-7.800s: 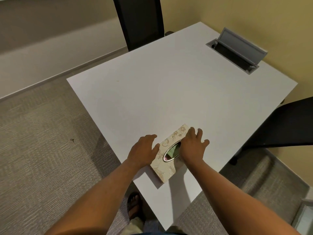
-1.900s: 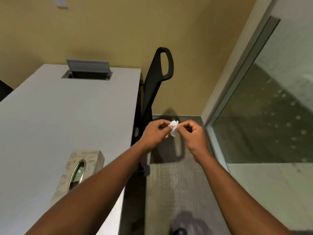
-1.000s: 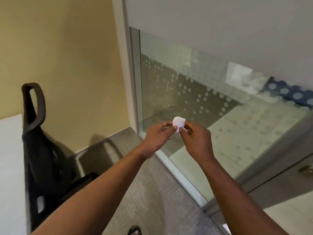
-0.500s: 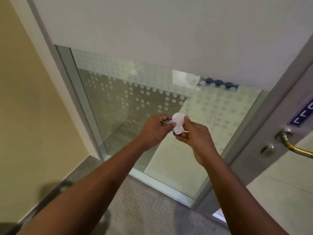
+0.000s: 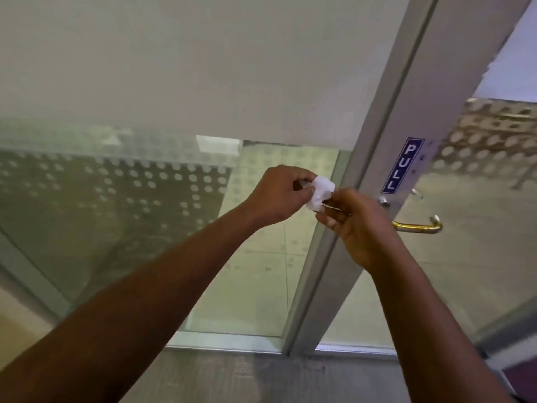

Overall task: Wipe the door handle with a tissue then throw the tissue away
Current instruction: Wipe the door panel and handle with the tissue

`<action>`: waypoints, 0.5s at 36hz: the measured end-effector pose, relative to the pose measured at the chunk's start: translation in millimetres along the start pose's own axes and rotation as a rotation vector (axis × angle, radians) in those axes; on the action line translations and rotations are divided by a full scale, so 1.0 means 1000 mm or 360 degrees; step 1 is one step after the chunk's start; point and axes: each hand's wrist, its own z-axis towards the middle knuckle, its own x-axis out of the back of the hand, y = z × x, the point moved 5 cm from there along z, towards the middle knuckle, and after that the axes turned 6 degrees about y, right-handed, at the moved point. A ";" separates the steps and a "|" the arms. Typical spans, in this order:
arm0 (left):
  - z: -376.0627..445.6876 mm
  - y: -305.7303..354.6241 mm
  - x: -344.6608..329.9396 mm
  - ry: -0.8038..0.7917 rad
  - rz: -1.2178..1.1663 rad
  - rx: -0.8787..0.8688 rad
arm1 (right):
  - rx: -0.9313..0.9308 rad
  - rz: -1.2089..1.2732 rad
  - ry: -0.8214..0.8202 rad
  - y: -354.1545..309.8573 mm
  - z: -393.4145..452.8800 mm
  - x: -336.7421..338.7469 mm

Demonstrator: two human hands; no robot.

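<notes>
A small crumpled white tissue (image 5: 320, 193) is pinched between both hands at chest height. My left hand (image 5: 279, 196) grips its left side and my right hand (image 5: 357, 225) grips its lower right. A brass door handle (image 5: 418, 226) juts to the right from the grey metal door frame (image 5: 386, 146), just behind and right of my right hand, which hides its inner end. The tissue is apart from the handle.
A blue PULL sign (image 5: 403, 165) is on the frame above the handle, with a small lock knob (image 5: 384, 202) beside it. Frosted dotted glass panels (image 5: 145, 199) fill the wall to the left and the door (image 5: 479, 199) to the right. Grey carpet (image 5: 261, 376) lies below.
The view has swung right along the glass wall, bringing the door frame, PULL sign and brass handle close behind my hands. Both hands keep hold of the tissue.
</notes>
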 end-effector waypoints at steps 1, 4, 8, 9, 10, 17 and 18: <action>0.007 0.005 -0.002 0.0009 -0.0003 -0.0016 | -0.0008 0.0079 0.0005 -0.007 0.003 0.004; 0.026 0.025 -0.006 0.0018 -0.0025 -0.0126 | 0.0071 0.0144 0.0035 -0.023 0.015 0.014; 0.050 0.055 -0.011 0.0009 0.0008 -0.0294 | 0.0066 0.0356 0.0163 -0.035 0.030 0.029; 0.056 0.062 -0.013 0.0001 0.0019 -0.0346 | 0.0062 0.0417 0.0163 -0.040 0.033 0.031; 0.058 0.067 -0.014 -0.0008 0.0038 -0.0404 | 0.0068 0.0452 0.0157 -0.042 0.034 0.032; 0.086 0.120 -0.036 -0.0033 0.0209 -0.0922 | 0.0237 0.0525 0.0156 -0.073 0.056 0.058; 0.090 0.124 -0.040 -0.0055 0.0272 -0.0988 | 0.0285 0.0518 0.0195 -0.077 0.057 0.062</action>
